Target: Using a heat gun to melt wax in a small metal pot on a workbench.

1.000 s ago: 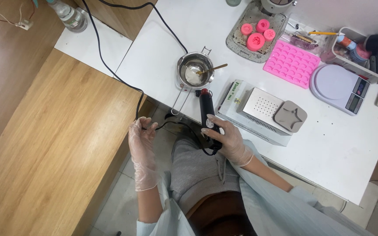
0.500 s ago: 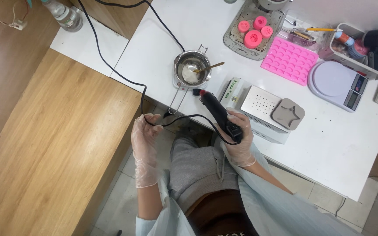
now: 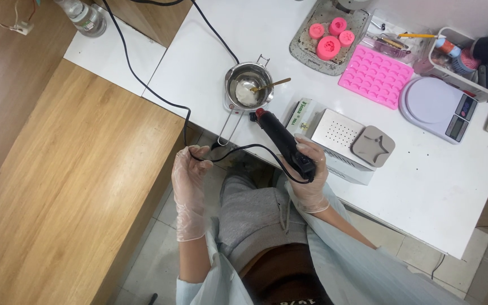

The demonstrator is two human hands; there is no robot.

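Two gloved hands grip: right hand (image 3: pixel 307 175) clasps the black heat tool (image 3: pixel 282 139), left hand (image 3: pixel 188 172) pinches its cord (image 3: pixel 159 99).

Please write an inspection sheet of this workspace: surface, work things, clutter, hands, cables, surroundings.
Surface: white table, bare toward its near right corner.
Work things: black heat tool, red-tipped nozzle aimed at the steel pot holding white material and a spoon.
Clutter: pink moulds on a grey tray, pink cavity mould, round scale, white perforated box, grey star mould, bin of tools.
Hands: gloved right hand grips the heat tool; gloved left hand holds its cord.
Cables: black cord runs across the table edge.
Surroundings: wooden bench, plastic bottle.
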